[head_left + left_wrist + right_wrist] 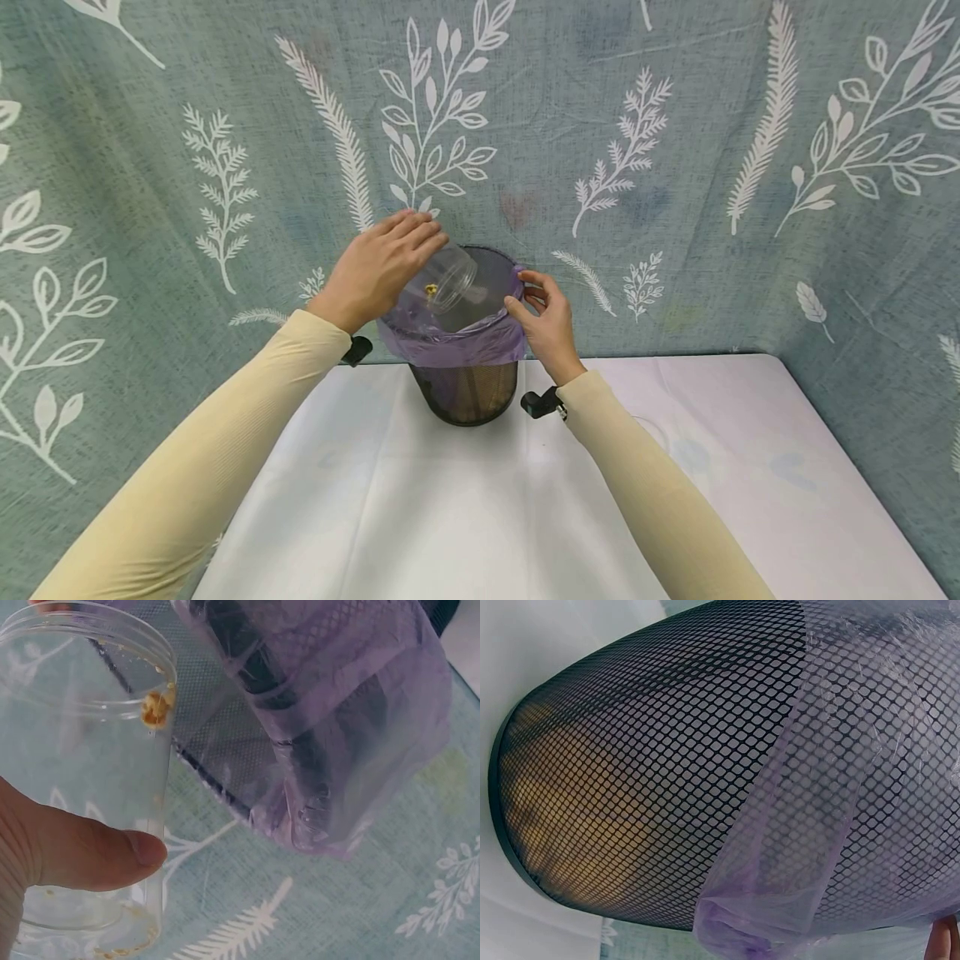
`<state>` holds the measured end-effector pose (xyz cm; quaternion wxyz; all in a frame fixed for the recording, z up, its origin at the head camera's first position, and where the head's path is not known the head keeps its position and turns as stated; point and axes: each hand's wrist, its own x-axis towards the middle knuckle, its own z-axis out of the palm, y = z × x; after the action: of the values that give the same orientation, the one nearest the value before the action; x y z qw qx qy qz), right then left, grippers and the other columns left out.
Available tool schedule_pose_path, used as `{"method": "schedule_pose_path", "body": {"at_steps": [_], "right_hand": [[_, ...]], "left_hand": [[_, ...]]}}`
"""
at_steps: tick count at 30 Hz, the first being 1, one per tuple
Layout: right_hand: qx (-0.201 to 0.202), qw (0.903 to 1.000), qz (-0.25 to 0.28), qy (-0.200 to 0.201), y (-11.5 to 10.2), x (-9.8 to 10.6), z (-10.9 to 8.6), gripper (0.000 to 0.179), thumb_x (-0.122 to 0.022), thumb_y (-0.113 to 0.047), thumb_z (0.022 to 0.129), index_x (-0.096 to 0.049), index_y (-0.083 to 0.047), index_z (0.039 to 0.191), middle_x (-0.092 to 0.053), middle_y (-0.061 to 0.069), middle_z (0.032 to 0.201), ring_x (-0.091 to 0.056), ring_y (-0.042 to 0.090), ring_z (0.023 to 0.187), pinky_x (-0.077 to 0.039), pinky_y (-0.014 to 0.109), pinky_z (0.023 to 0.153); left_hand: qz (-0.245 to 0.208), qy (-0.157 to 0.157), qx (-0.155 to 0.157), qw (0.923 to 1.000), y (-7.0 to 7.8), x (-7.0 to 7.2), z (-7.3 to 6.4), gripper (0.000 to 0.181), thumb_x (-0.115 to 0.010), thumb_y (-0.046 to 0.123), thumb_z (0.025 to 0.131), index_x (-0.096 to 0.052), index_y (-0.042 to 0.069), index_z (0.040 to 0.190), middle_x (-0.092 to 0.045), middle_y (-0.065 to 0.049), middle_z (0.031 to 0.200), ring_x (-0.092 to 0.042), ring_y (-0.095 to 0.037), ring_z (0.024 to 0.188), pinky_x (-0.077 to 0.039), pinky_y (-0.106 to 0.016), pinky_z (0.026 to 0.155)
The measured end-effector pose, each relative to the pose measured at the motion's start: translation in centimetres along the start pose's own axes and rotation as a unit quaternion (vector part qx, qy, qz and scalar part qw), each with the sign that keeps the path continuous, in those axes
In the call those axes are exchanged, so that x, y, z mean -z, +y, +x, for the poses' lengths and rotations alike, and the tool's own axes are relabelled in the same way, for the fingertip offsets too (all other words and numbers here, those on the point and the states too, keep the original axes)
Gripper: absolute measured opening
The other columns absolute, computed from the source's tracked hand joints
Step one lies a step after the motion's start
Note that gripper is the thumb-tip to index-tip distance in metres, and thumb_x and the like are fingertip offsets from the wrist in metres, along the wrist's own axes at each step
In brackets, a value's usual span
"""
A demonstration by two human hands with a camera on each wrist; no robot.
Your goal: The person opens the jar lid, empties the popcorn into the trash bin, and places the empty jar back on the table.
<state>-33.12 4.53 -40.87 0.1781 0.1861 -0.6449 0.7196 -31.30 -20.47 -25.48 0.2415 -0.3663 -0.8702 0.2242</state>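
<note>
At the left hand (378,268) we see the fingers curled over a clear plastic jar (450,279), with the thumb (90,859) pressed flat against its side in the left wrist view; the jar lies tipped, its open mouth turned down toward the inside of the bin, held just above the rim; a small yellowish crumb (155,709) clings to the inner wall near the mouth, and some pale residue sits at the jar's far end.

At the right hand (547,321) we see the thumb and forefinger brought close together at the edge of the purple bag (457,346), on the right side of the rim; whether they truly pinch the film or only touch it, we cannot tell; the other fingers are loosely bent; only a fingertip (943,941) shows in the right wrist view, at the bottom corner.

The bag lines a black mesh bin (468,392) and is folded over its top; the right wrist view shows the mesh wall (652,787) close up, with the purple film draped over one part; the bin stands on a white table (450,517), near its far edge; behind it hangs a grey-green cloth (675,125) printed with white leaves; both arms wear cream sleeves (210,450).
</note>
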Motion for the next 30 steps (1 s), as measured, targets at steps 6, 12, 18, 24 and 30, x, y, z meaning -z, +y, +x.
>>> {"method": "schedule_pose_path", "body": {"at_steps": [6,12,18,24,30], "right_hand": [[0.000,1.0000,0.000,0.001,0.1,0.0,0.1,0.049,-0.073,-0.001,0.097,-0.055,0.005,0.142,-0.057,0.018,0.144,-0.056,0.033,0.130,-0.044,0.035,0.114],[-0.001,1.0000,0.004,0.002,0.1,0.0,0.1,0.049,-0.073,0.000,0.096,-0.055,0.006,0.142,-0.057,0.019,0.144,-0.055,0.035,0.130,-0.043,0.036,0.115],[0.001,1.0000,0.010,0.000,0.2,0.0,0.1,0.048,-0.073,-0.002,0.098,-0.056,0.006,0.142,-0.056,0.021,0.145,-0.054,0.038,0.132,-0.042,0.040,0.117],[-0.003,1.0000,0.006,0.001,0.2,0.0,0.1,0.048,-0.072,-0.002,0.098,-0.056,0.005,0.142,-0.056,0.019,0.145,-0.054,0.036,0.131,-0.042,0.037,0.116],[-0.005,1.0000,0.004,-0.002,0.1,0.0,0.0,0.049,-0.072,-0.001,0.098,-0.054,0.005,0.144,-0.055,0.018,0.146,-0.053,0.035,0.132,-0.042,0.036,0.116]], "left_hand": [[0.001,0.005,-0.009,0.9999,0.1,0.0,0.2,0.079,-0.077,-0.017,0.078,-0.049,-0.002,0.151,-0.052,-0.022,0.154,-0.042,-0.038,0.148,-0.016,-0.041,0.130],[-0.003,0.016,-0.007,0.9998,0.1,-0.2,0.0,0.077,-0.073,-0.017,0.080,-0.049,-0.002,0.152,-0.051,-0.022,0.155,-0.042,-0.038,0.148,-0.014,-0.041,0.130],[-0.018,0.030,0.012,0.9993,0.2,-0.6,-0.4,0.074,-0.070,-0.017,0.081,-0.049,-0.005,0.150,-0.052,-0.024,0.153,-0.044,-0.040,0.146,-0.021,-0.043,0.128],[-0.050,0.026,0.056,0.9968,0.4,-1.1,-0.8,0.075,-0.070,-0.014,0.079,-0.047,-0.007,0.150,-0.052,-0.025,0.152,-0.044,-0.042,0.145,-0.025,-0.045,0.127],[-0.073,0.020,0.097,0.9924,0.7,-1.3,-0.9,0.093,-0.086,-0.003,0.066,-0.047,-0.008,0.150,-0.053,-0.025,0.151,-0.046,-0.042,0.142,-0.028,-0.047,0.126]]}}
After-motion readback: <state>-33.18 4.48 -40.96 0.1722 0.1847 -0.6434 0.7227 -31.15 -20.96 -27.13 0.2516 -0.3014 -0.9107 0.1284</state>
